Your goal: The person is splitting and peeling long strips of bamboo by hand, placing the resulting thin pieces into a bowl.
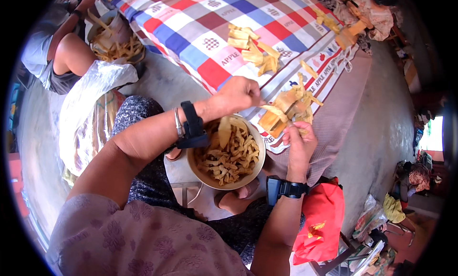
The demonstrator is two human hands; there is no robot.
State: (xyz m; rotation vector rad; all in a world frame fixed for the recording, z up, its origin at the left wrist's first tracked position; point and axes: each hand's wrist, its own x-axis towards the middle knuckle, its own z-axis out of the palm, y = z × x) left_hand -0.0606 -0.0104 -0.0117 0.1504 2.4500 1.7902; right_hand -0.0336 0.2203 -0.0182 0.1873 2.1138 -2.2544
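A flat, yellowish, dried-looking strip stretches between my two hands, over the near edge of the checked cloth. My left hand is closed in a fist, with its fingertips at the strip's upper left end. My right hand pinches the lower right end between thumb and fingers. Just behind lies a loose pile of wider tan pieces. Below my left hand a round, pale basin holds many short, curled strips. My fingers partly hide the ends of the held strip.
More flat pieces lie farther back on the checked cloth. A clear plastic bag stands at left, near another person's leg and a pot. A red bag sits beside my right forearm. Another person is at far right.
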